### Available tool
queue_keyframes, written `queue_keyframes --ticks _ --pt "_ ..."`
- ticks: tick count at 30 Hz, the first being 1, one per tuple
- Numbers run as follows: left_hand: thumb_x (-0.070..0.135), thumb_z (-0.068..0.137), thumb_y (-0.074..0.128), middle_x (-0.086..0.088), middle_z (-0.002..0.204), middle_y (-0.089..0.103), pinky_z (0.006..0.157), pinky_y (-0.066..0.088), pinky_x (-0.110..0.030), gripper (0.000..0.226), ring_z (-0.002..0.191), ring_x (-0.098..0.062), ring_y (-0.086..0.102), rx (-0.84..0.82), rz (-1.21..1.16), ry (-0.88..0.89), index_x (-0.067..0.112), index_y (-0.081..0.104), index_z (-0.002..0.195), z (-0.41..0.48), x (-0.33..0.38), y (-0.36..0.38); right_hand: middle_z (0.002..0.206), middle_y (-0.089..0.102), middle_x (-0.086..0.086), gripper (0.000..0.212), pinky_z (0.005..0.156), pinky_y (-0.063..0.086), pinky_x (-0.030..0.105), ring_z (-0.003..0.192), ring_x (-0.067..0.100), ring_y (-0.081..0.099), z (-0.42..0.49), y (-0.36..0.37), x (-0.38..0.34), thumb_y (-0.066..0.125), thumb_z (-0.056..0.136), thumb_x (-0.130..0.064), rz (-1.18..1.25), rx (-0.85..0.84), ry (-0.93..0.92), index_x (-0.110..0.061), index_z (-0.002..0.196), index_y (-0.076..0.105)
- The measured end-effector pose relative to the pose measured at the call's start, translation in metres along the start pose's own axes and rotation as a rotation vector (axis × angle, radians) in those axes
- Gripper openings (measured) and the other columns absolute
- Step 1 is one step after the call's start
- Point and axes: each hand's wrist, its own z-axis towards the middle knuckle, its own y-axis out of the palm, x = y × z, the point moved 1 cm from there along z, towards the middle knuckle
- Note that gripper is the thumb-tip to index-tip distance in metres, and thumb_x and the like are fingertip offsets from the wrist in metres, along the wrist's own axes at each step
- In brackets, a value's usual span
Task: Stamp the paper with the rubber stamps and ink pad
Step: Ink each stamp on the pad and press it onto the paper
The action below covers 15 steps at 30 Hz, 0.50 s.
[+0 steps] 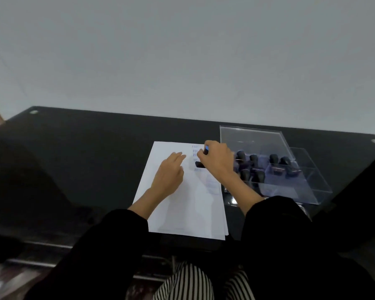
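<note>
The stamp (200,164) sits low on the paper (182,204), among blue imprints near its top right. My right hand (217,161) is closed around it; my left hand (169,174) lies flat and empty, pinning the sheet. If I rock the stamp or the loose stack slips, I expect a smeared mark.

Setting: office-type desk area, most likely. Evidence: dark glossy desk (91,161) with rounded corners and metal fixing discs, set against a plain pale wall (182,50). On the desk: a stack of white paper (182,208) bearing blue stamp marks, and a clear acrylic box (290,169) of black-handled stamps (253,159). No kitchen or workshop gear visible.
</note>
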Motion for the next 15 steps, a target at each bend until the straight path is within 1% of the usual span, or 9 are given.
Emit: queue_keyframes --ticks 2,5,7,8,10,12,15 --pt "0.014 0.101 0.03 -0.004 0.156 0.022 0.117 0.013 -0.034 0.046 0.146 -0.019 0.013 -0.019 0.052 0.009 0.012 0.026 0.146 0.002 -0.003 0.007 0.066 0.051 0.007 0.02 0.06 0.046 0.035 0.065 0.024 0.052 0.003 0.009 0.001 0.051 0.087 -0.019 -0.015 -0.013 -0.004 -0.009 0.069 0.046" --pt "0.02 0.102 0.024 -0.001 0.158 0.013 0.118 0.006 -0.037 0.047 0.147 -0.018 0.005 -0.08 0.097 -0.02 0.014 0.019 0.149 0.002 -0.005 0.016 0.068 0.054 0.008 0.027 0.057 0.041 0.032 0.064 0.023 0.05 0.005 0.021 0.003 0.05 0.088 -0.019 -0.038 -0.035 0.001 -0.01 0.064 0.042" --pt "0.023 0.103 0.022 -0.001 0.158 0.01 0.118 0.003 -0.038 0.048 0.147 -0.017 0.002 -0.115 0.108 -0.036 0.014 0.016 0.15 0.002 -0.008 0.02 0.067 0.051 0.008 0.034 0.058 0.039 0.032 0.064 0.023 0.048 0.005 0.027 0.004 0.049 0.088 -0.019 -0.075 -0.052 -0.004 -0.013 0.058 0.035" --pt "0.024 0.103 0.021 -0.001 0.158 0.009 0.118 0.002 -0.037 0.048 0.147 -0.017 0.002 -0.124 0.113 -0.04 0.014 0.015 0.15 0.001 -0.009 0.021 0.067 0.049 0.008 0.033 0.059 0.04 0.033 0.065 0.023 0.048 0.005 0.03 0.005 0.048 0.089 -0.019 -0.09 -0.063 -0.007 -0.013 0.059 0.036" --pt "0.025 0.103 0.02 0.0 0.159 0.008 0.118 0.0 -0.037 0.049 0.147 -0.017 0.001 -0.13 0.136 -0.041 0.014 0.013 0.15 0.0 -0.013 0.025 0.069 0.05 0.008 0.026 0.062 0.044 0.034 0.067 0.024 0.05 0.005 0.035 0.005 0.048 0.089 -0.019 -0.111 -0.079 -0.004 -0.009 0.066 0.042" --pt "0.026 0.103 0.019 0.0 0.159 0.006 0.118 0.0 -0.036 0.049 0.147 -0.016 0.0 -0.128 0.159 -0.038 0.014 0.012 0.15 0.0 -0.015 0.027 0.073 0.054 0.01 0.022 0.063 0.045 0.034 0.07 0.026 0.053 0.004 0.039 0.007 0.047 0.09 -0.019 -0.135 -0.085 -0.004 -0.009 0.071 0.045" --pt "0.027 0.103 0.018 0.0 0.159 0.005 0.118 0.0 -0.037 0.049 0.147 -0.017 0.0 -0.13 0.182 -0.031 0.014 0.011 0.15 0.0 -0.014 0.028 0.087 0.064 0.013 0.02 0.068 0.047 0.036 0.08 0.029 0.06 0.003 0.042 0.007 0.047 0.092 -0.022 -0.187 -0.087 -0.01 -0.007 0.082 0.056"
